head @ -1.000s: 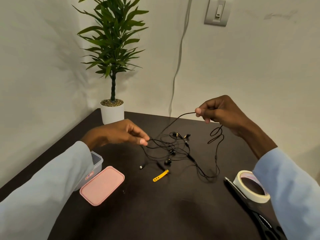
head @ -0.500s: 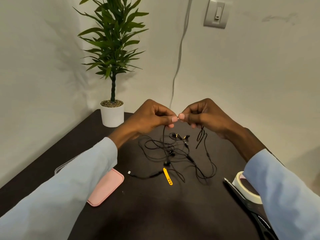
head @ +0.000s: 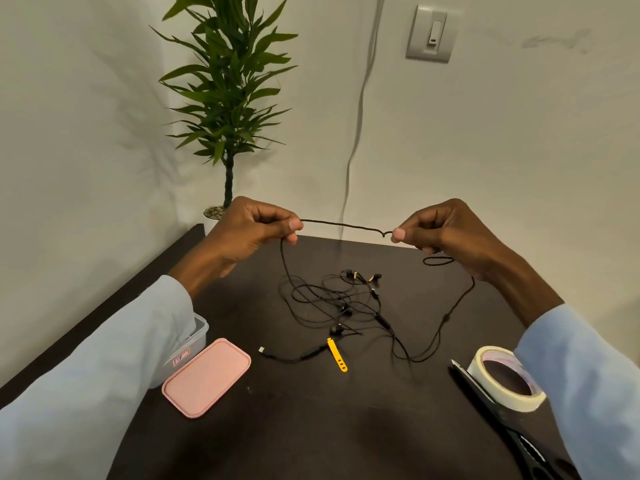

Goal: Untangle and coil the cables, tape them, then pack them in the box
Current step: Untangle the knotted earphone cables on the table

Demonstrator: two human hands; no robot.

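Black cable (head: 346, 226) is now stretched taut in the air between two hands that were pinched together half a second ago. The left hand (head: 249, 230) and the right hand (head: 446, 230) each hold it between thumb and fingertips. Below, the tangle (head: 339, 306) lies on the dark table (head: 311, 427), near the tape roll (head: 502, 379). The box (head: 194, 336), its pink lid (head: 207, 375) off, waits at the left. Untangling seems barely begun.
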